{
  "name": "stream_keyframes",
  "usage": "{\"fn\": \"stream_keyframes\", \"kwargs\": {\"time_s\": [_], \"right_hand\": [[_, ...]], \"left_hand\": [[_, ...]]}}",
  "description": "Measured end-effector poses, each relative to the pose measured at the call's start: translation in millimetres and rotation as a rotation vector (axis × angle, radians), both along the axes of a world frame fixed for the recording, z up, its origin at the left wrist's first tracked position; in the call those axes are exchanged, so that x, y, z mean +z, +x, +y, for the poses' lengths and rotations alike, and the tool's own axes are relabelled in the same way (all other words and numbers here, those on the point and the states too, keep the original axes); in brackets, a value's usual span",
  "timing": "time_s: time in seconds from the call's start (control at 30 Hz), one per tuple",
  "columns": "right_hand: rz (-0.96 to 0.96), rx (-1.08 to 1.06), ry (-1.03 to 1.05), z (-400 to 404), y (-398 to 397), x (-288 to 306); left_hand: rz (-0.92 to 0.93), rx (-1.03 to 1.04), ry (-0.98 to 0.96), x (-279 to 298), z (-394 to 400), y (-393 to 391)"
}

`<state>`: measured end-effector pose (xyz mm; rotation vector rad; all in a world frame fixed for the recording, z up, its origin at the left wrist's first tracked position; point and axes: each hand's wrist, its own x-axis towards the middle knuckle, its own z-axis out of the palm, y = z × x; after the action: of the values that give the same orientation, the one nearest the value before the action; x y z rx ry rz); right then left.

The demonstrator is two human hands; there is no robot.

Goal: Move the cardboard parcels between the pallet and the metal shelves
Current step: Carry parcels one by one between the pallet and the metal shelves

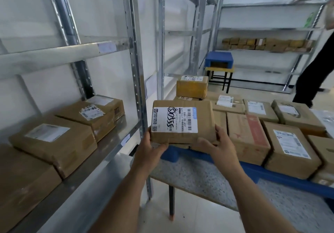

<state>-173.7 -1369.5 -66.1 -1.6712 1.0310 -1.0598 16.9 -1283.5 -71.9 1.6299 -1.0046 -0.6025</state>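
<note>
I hold a flat cardboard parcel (182, 122) with a white label and black handwriting in front of me, between the shelf post and the pallet. My left hand (150, 150) grips its lower left corner. My right hand (216, 146) grips its lower right edge. The blue pallet (249, 169) on the right carries several cardboard parcels (287, 149). The metal shelf (112, 135) on the left holds several parcels (54, 142) in a row.
The pallet rests on a grey speckled table (198, 178) with dark legs. A shelf upright (134, 61) stands just left of the held parcel. A blue bin on a stool (219, 61) and another shelf unit with small boxes (267, 45) stand behind. A person's leg (312, 74) is at the far right.
</note>
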Motion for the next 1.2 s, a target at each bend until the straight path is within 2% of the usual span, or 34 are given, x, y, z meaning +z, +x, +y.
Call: {"fn": "stream_keyframes", "kwargs": {"time_s": [0.27,0.6,0.8,1.03,1.2], "right_hand": [[0.103,-0.128,-0.060,-72.7,60.1,-1.5],[0.255,-0.239,-0.161,-169.9,78.3,-3.9],[0.226,-0.200,-0.118,-226.3,90.7,-8.2],[0.280,-0.212,-0.097,-273.7,95.9,-24.4],[0.446,-0.245,-0.052,-287.6,91.4,-38.6]], "left_hand": [[0.023,-0.140,-0.052,11.6,-88.3,75.1],[-0.033,-0.167,0.038,3.9,-206.4,102.0],[-0.097,-0.148,0.067,-1.2,-263.2,108.9],[-0.096,-0.173,0.117,-13.8,-308.4,122.4],[-0.120,-0.172,0.207,-30.0,-325.0,128.5]]}}
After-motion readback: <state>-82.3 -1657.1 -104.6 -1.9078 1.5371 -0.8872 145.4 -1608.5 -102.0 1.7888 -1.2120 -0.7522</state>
